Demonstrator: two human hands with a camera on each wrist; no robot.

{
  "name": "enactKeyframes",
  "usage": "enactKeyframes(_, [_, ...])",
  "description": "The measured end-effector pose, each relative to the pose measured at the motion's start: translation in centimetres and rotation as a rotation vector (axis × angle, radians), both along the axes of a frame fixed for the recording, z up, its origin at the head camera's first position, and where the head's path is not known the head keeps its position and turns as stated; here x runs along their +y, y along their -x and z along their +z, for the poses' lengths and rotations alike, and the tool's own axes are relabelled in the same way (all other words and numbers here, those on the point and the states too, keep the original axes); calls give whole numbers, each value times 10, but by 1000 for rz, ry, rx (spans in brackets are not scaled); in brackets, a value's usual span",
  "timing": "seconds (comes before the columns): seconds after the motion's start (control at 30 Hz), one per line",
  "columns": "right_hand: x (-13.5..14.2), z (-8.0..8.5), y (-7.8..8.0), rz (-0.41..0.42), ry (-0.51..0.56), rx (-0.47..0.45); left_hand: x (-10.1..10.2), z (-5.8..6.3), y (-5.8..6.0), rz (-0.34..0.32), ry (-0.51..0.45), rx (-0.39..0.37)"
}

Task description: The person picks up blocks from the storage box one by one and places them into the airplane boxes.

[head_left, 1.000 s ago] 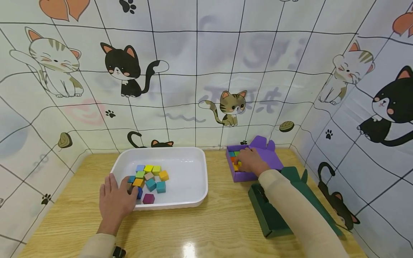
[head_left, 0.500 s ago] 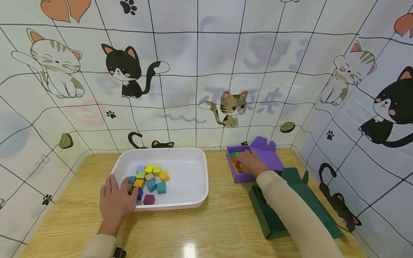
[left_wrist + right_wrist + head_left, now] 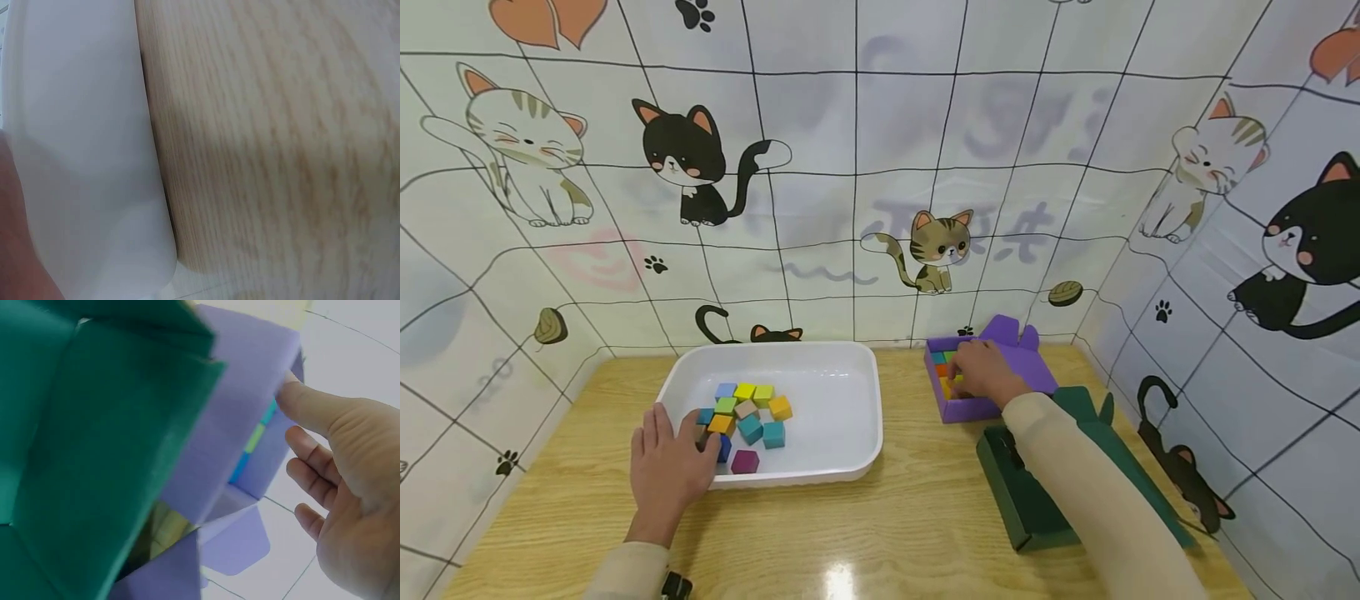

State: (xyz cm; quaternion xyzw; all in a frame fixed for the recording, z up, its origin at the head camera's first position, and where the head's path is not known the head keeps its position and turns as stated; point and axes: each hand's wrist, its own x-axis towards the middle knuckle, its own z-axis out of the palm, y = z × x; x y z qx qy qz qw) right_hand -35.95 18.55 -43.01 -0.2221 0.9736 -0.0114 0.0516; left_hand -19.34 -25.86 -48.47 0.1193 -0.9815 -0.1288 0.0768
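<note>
My left hand (image 3: 673, 458) rests over the left front rim of a white tray (image 3: 842, 417). Its long fingers lie extended, with index finger and thumb inside the tray on either side of a brown cube (image 3: 699, 435). Several coloured cubes lie in the tray, among them a blue cube (image 3: 724, 450) by the thumb and a purple cube (image 3: 745, 462). My right hand (image 3: 981, 369) reaches into a purple box (image 3: 970, 410) holding rows of coloured cubes (image 3: 943, 369). In the right wrist view its thumb (image 3: 306, 403) is at the box opening; whether it pinches a cube I cannot tell.
A green box (image 3: 1030, 508), lid open to the right, stands in front of the purple box, under my right forearm. The purple lid (image 3: 1030, 367) also lies open. A cat-print sheet (image 3: 820, 208) rises behind and beside the wooden table (image 3: 820, 542).
My right hand shifts very slightly within the purple box. The left hand, the tray and its cubes stay as they were.
</note>
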Motion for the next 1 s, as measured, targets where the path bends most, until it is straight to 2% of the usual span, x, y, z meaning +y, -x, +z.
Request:
enactKeyframes(0.2, [-16, 14, -6, 58, 67, 96, 0, 0, 0, -1, -1, 2])
enactKeyframes(0.37, [-46, 21, -15, 99, 96, 133, 0, 0, 0, -3, 3, 5])
enactKeyframes(0.67, [-117, 8, -32, 169, 138, 118, 0, 1, 0, 2, -4, -9])
enactKeyframes(0.83, [-155, 2, -49, 217, 121, 115, 0, 1, -1, 7, -12, -24])
enactKeyframes(1.0, [-184, -3, -66, 226, 93, 120, 0, 2, 0, 7, -25, -32])
